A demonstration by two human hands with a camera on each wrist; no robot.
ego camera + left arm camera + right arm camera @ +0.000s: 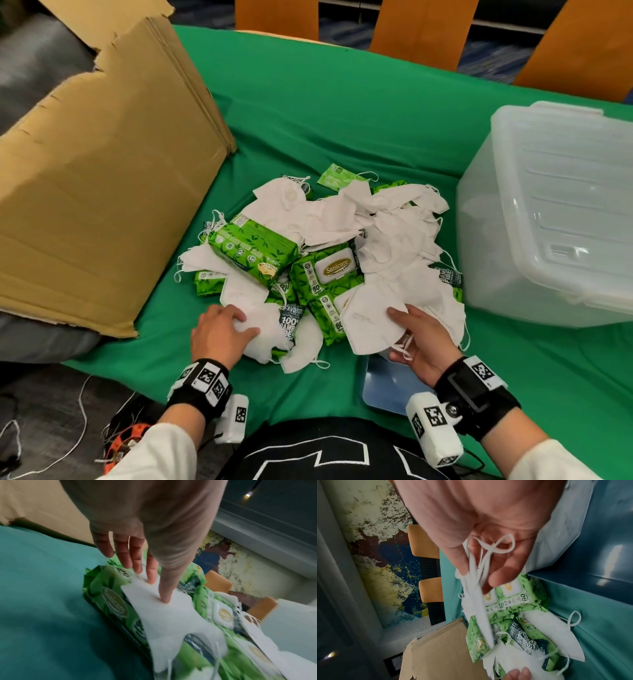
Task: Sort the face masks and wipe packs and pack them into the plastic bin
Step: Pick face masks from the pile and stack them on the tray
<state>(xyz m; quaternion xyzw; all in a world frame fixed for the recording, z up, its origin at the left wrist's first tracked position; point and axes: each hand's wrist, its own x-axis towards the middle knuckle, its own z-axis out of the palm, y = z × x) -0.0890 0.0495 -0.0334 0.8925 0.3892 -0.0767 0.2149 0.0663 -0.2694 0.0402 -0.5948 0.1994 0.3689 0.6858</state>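
White face masks and green wipe packs lie mixed in one pile on the green tablecloth. My left hand presses straight fingers down on a white mask at the pile's near left; that mask lies over a green pack. At the near right my right hand pinches another white mask, thumb on top and fingers beneath. In the right wrist view this hand holds the mask edge-on with its ear loops bunched in the palm. The clear plastic bin stands to the right.
A large open cardboard box lies tilted at the left of the table. A blue lid rests flat under my right hand at the table's near edge. Orange chair backs line the far side. Green cloth shows between pile and chairs.
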